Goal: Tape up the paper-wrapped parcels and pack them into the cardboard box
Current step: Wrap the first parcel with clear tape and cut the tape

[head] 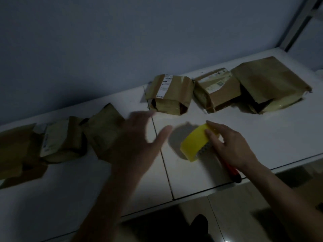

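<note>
A white table (262,137) runs from lower left to upper right beneath a plain grey wall (104,41), and six paper-wrapped parcels lie along its far side in two groups of three. The largest parcel (269,82) sits at the right end, its long axis following the table's back edge, open end toward the camera. Just left of it, touching, lies a labelled parcel (215,90), and apart from that stands a third (170,94) with a white shipping label running down its top face; the print is too small to read. The left group is blurred: a flat parcel (15,151) at the frame edge, a middle one (59,142) bearing a pale label, also unreadable, and a crumpled one (103,130) tilted toward the wall.

The left hand (138,144) hovers over the table beside that crumpled parcel, fingers spread straight, holding nothing. The right hand (227,145) rests on a single yellow tape roll (195,142) mounted on a dispenser, fingers curled over the roll's top. The roll stands on edge near the table's front. The dispenser's red handle (232,173) points toward the front edge.
</note>
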